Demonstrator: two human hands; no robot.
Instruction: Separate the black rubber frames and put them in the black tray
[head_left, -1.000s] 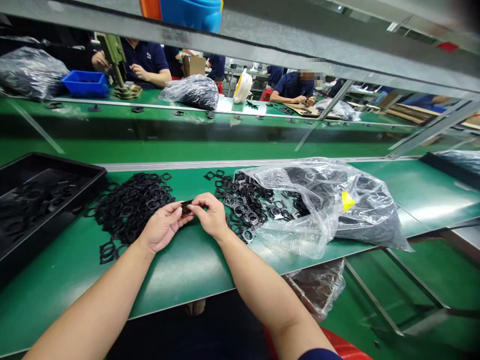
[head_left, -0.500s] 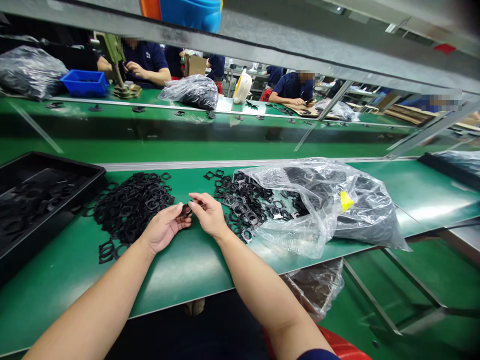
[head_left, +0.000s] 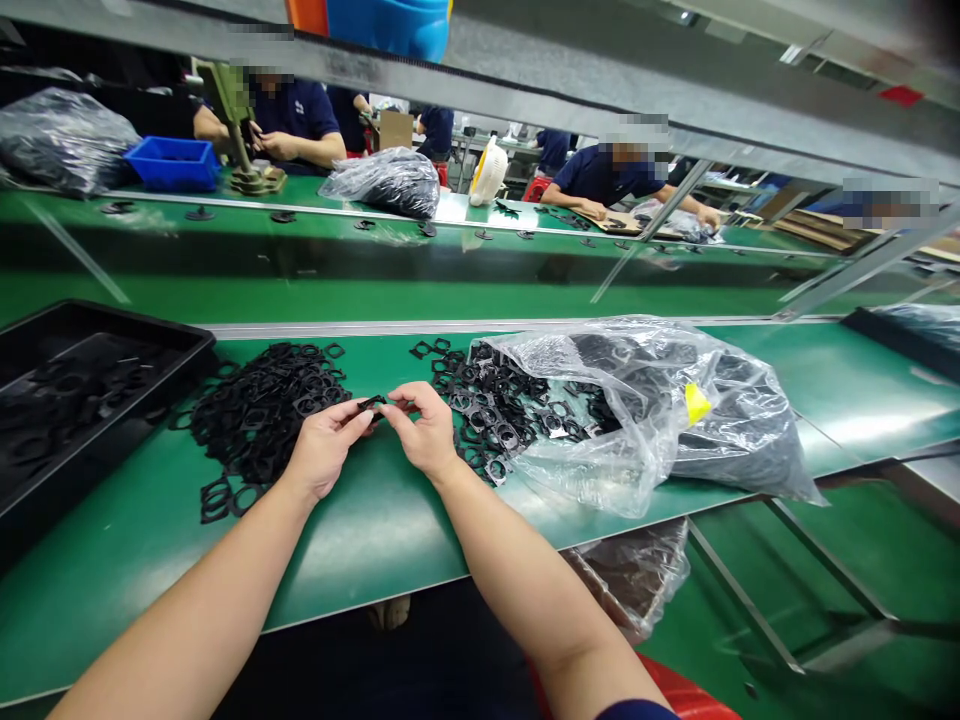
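Note:
Between my two hands is a small black ring-shaped part (head_left: pixel 372 403), held above the green table (head_left: pixel 375 530). My left hand (head_left: pixel 334 440) pinches its left side between thumb and fingers. On its right side, the thumb and fingertips of my right hand (head_left: pixel 424 425) close on it. The part is seen nearly edge-on and the fingers partly cover it. Left of my hands lies a heap of black ring parts (head_left: pixel 259 410). To the right, more black ring parts (head_left: pixel 487 405) spill from the mouth of a clear plastic bag (head_left: pixel 637 460).
A black tray (head_left: pixel 180 345) of dark parts stands at the left. The bag bears a yellow label (head_left: pixel 697 402). Beyond a metal rail, co-workers sit at another green bench with a blue bin (head_left: pixel 174 165), a press (head_left: pixel 247 150) and a white fan (head_left: pixel 489 172).
My left hand has turned, its fingers now pinching the black ring part, which is tilted more edge-on. A co-worker at the back right has stretched an arm toward a bag.

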